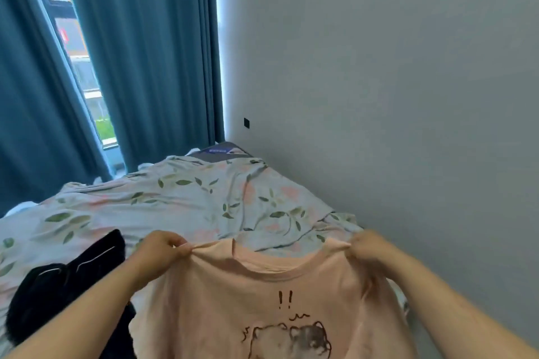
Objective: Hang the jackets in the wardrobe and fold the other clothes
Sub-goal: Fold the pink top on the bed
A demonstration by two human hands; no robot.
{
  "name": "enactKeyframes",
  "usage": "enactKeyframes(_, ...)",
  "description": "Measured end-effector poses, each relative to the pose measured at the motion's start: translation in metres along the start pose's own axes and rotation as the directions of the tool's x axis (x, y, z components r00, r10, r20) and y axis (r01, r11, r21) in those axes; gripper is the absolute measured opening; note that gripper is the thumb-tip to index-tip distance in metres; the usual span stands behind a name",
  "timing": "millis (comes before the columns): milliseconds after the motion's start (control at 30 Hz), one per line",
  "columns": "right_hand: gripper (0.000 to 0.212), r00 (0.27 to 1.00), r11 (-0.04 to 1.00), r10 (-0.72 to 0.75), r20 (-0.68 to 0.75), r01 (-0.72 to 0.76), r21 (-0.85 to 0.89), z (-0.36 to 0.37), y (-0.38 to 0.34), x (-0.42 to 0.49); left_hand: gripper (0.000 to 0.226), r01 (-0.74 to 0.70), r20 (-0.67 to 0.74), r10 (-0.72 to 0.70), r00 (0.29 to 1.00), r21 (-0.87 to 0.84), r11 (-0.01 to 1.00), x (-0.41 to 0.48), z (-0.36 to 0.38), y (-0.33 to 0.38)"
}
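A pale pink T-shirt (233, 300) with a cartoon animal print and two exclamation marks hangs in front of me, print facing me, held up above the bed. My left hand (160, 253) pinches its left shoulder seam. At the other shoulder, my right hand (370, 248) pinches the fabric the same way. The neckline sags between both hands. A black garment (58, 285) with thin white lines lies crumpled on the bed at the lower left, partly hidden by my left forearm.
The bed (175, 201) carries a rumpled floral sheet with green leaves. A grey wall (379, 81) with a small black socket runs along the bed's right side. Blue curtains (145, 52) hang at the far end, with a window gap at left.
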State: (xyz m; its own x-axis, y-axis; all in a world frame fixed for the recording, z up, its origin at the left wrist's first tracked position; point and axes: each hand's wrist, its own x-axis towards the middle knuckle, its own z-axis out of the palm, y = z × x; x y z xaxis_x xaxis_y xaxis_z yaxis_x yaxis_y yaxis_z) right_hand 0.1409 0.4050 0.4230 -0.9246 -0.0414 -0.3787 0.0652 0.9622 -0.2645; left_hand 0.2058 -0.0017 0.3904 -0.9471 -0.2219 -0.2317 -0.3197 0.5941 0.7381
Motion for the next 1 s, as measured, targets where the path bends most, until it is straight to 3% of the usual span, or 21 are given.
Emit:
enactKeyframes(67,0.023,0.997,0.979,0.074,-0.027,-0.067,0.190,0.041,0.031,0.048,0.030,0.093,-0.074,-0.103,0.992,-0.130,0.987,0.038,0.062,-0.012)
enactKeyframes(133,0.028,0.982,0.889,0.183,-0.047,-0.145,0.433,0.086,0.057,0.098,0.031,0.221,-0.080,-0.263,0.961,-0.347,0.911,0.077,0.119,-0.026)
enactKeyframes(233,0.028,0.934,0.597,0.351,0.061,-0.274,0.754,0.150,0.082,0.165,0.024,0.324,-0.061,-0.390,0.919,-0.450,0.832,0.133,0.195,-0.054)
enactKeyframes(300,0.026,0.911,0.489,0.406,0.073,-0.283,0.825,0.190,0.097,0.210,0.024,0.346,-0.097,-0.421,0.902,-0.422,0.838,0.167,0.240,-0.076)
enactKeyframes(467,0.026,0.898,0.623,0.415,-0.147,-0.163,0.765,0.283,0.131,0.311,0.031,0.298,-0.286,-0.392,0.874,-0.321,0.899,0.249,0.333,-0.143)
enactKeyframes(667,0.032,0.902,0.819,0.302,-0.308,-0.080,0.568,0.373,0.177,0.412,0.030,0.244,-0.457,-0.268,0.848,-0.111,0.963,0.330,0.424,-0.217)
enactKeyframes(733,0.024,0.897,0.883,0.257,-0.359,-0.067,0.465,0.392,0.188,0.434,0.031,0.291,-0.505,-0.255,0.825,-0.009,0.957,0.350,0.445,-0.231)
enactKeyframes(867,0.023,0.832,0.975,0.185,-0.523,-0.087,0.206,0.407,0.194,0.470,0.040,0.371,-0.573,-0.112,0.812,0.360,0.856,0.391,0.460,-0.233)
enactKeyframes(1000,0.026,0.809,0.992,0.108,-0.578,-0.047,0.120,0.392,0.193,0.519,0.044,0.364,-0.606,-0.012,0.796,0.461,0.810,0.452,0.452,-0.222)
